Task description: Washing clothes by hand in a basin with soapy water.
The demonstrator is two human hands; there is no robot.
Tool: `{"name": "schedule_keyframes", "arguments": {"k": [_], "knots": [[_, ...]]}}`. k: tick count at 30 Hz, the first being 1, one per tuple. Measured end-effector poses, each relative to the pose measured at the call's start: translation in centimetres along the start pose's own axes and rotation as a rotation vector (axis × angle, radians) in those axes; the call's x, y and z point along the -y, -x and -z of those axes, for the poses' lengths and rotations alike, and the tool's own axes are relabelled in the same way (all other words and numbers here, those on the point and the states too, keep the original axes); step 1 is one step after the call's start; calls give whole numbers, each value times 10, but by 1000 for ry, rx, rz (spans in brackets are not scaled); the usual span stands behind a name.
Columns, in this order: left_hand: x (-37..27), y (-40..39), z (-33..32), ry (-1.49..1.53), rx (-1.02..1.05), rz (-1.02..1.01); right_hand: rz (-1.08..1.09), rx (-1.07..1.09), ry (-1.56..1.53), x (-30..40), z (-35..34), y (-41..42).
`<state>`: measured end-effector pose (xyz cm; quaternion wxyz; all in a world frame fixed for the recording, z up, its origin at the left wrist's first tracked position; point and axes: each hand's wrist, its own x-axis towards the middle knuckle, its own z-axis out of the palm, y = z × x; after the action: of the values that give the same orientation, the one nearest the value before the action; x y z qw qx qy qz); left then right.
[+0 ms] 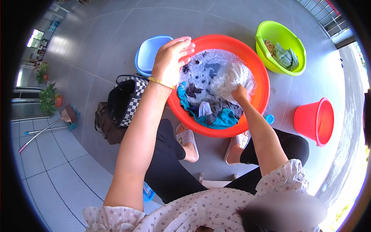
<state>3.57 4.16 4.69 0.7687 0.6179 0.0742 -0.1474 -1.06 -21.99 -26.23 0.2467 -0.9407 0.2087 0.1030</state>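
Observation:
In front of me a large red plastic basin (218,132) holds foamy water (213,55) and wet clothes. My left hand (171,59) is raised above the basin's left rim, palm facing right, fingers extended with nothing in them. My right hand (239,93) grips a soaked white garment (232,76) at the right side of the water; part of its fingers is hidden by foam and cloth. Near the front wall lie a turquoise garment (223,119), a grey cloth (221,107) and a small pale cloth (205,109). A small dark cloth (193,90) floats at the left.
A green basin (262,62) with clothes stands beyond to the right, a red bucket (308,120) nearer. A blue lid (269,119) lies beside the red basin. Left are stacked blue basins (149,55), a checkered bag (130,111), a brown bag (105,130) and a broom (43,134).

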Motion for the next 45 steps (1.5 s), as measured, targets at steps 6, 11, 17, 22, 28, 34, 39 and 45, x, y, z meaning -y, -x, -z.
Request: {"name": "schedule_keyframes", "arguments": {"k": [6,11,17,22,28,34,39,45], "knots": [[-10,8,8,17,9,-46,943,75,-16,91,107,-11],[-11,14,-20,-18,87,-94,1031,-79,-399,104,241,-24],[8,33,18,-294,27,-62,287,253,-1022,189,360,114],[50,42,-18,-567,276,-141,407,272,-1153,187,427,109],[110,-16,-32,-978,394,-413,485,361,-1264,232,445,145],[114,-84,-48,-992,586,-385,614,282,-976,188,437,94],[155,-132,33,-799,488,60,700,257,-212,75,343,-45],[206,-166,45,-254,263,334,544,224,190,0,132,-140]]}}
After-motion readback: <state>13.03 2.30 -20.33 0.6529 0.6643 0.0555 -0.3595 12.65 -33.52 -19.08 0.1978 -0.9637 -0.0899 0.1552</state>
